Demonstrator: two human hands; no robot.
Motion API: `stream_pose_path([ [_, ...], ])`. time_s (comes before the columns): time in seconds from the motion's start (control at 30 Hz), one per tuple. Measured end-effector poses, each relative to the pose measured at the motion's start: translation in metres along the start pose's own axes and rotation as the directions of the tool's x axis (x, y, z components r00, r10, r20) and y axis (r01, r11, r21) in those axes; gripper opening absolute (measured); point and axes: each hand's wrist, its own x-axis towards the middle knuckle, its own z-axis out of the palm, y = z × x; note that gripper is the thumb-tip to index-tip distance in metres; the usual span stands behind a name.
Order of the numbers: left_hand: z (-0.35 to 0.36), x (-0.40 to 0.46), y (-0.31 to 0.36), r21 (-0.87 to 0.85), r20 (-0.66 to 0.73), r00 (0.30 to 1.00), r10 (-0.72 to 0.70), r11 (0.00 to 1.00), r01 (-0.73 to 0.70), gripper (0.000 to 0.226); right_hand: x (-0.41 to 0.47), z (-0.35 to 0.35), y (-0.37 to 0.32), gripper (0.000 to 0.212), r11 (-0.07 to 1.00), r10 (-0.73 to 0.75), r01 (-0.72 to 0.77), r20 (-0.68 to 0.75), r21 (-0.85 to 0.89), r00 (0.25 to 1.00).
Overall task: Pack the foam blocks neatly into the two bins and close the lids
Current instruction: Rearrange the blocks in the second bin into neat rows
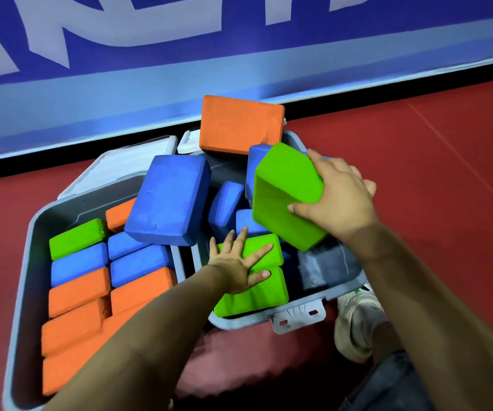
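Two grey bins sit side by side on the red floor mat [417, 173], up against a blue and white wall banner [150, 69]. The left bin [21, 277] is packed in tidy rows: orange blocks [76, 289] near the person, blue ones [79, 262] behind them, then a green block [76, 237] further back. A big blue block [168, 200] lies tilted across the shared rims, and an orange block [239, 124] leans at the far edge of the right bin [349, 284], where more blue blocks are jumbled. Both lids are open; the left one [126, 164] leans toward the wall. The right hand [337, 200] has fingers and thumb wrapped round a tilted green block [286, 191] held over the right bin. The left hand [239, 262] rests flat, fingers spread, on two green blocks [257, 295] in the near corner. A white sneaker [355, 318] shows just beside that bin.
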Motion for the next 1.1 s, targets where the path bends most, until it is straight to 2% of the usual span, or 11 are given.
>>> stream_pose_path([
  [0.13, 0.0, 0.003, 0.001, -0.03, 0.014, 1.0, 0.006, 1.0, -0.005, 0.063, 0.0, 0.002, 0.0, 0.099, 0.994, -0.078, 0.08, -0.034, 0.068, 0.996],
  [0.23, 0.004, -0.007, 0.001, -0.08, -0.039, 0.999, 0.031, 0.996, -0.034, 0.064, 0.002, 0.007, -0.001, 0.1, 0.979, -0.16, 0.16, -0.014, 0.126, 0.987],
  [0.3, 0.008, -0.019, -0.006, -0.164, -0.119, 0.991, 0.054, 0.984, -0.073, 0.073, 0.003, 0.009, -0.007, 0.1, 0.963, -0.205, 0.208, -0.039, 0.174, 0.978],
  [0.37, 0.016, -0.033, -0.019, -0.23, -0.163, 0.985, 0.048, 0.969, -0.085, 0.091, 0.003, 0.011, -0.011, 0.099, 0.941, -0.229, 0.237, -0.063, 0.242, 0.971],
  [0.43, 0.029, -0.048, -0.03, -0.161, -0.121, 0.991, 0.062, 0.984, -0.081, 0.103, 0.001, 0.013, -0.011, 0.099, 0.91, -0.23, 0.246, -0.086, 0.335, 0.969],
  [0.5, 0.041, -0.057, -0.031, -0.068, -0.077, 0.994, 0.08, 0.994, -0.086, 0.106, -0.001, 0.011, -0.007, 0.099, 0.885, -0.223, 0.252, -0.118, 0.391, 0.968],
  [0.6, 0.038, -0.049, -0.034, -0.04, -0.069, 0.997, 0.042, 0.998, -0.045, 0.105, -0.004, 0.001, 0.008, 0.097, 0.863, -0.194, 0.248, -0.164, 0.441, 0.967],
  [0.77, 0.007, -0.017, -0.064, -0.064, -0.025, 1.0, -0.001, 0.998, 0.0, 0.102, -0.006, -0.024, 0.039, 0.097, 0.911, -0.126, 0.202, -0.224, 0.359, 0.967],
  [0.9, -0.005, -0.006, -0.08, -0.122, 0.051, 0.998, -0.035, 0.992, 0.041, 0.102, -0.011, -0.035, 0.057, 0.101, 0.957, -0.154, 0.173, -0.098, 0.232, 0.983],
  [1.0, -0.013, 0.001, -0.079, -0.127, 0.069, 0.997, -0.037, 0.991, 0.045, 0.101, -0.017, -0.041, 0.067, 0.099, 0.955, -0.228, 0.216, 0.038, 0.203, 0.973],
  [1.1, -0.019, 0.004, -0.072, -0.099, 0.097, 0.994, -0.047, 0.993, 0.057, 0.1, -0.027, -0.051, 0.077, 0.098, 0.944, -0.283, 0.269, 0.051, 0.188, 0.958],
])
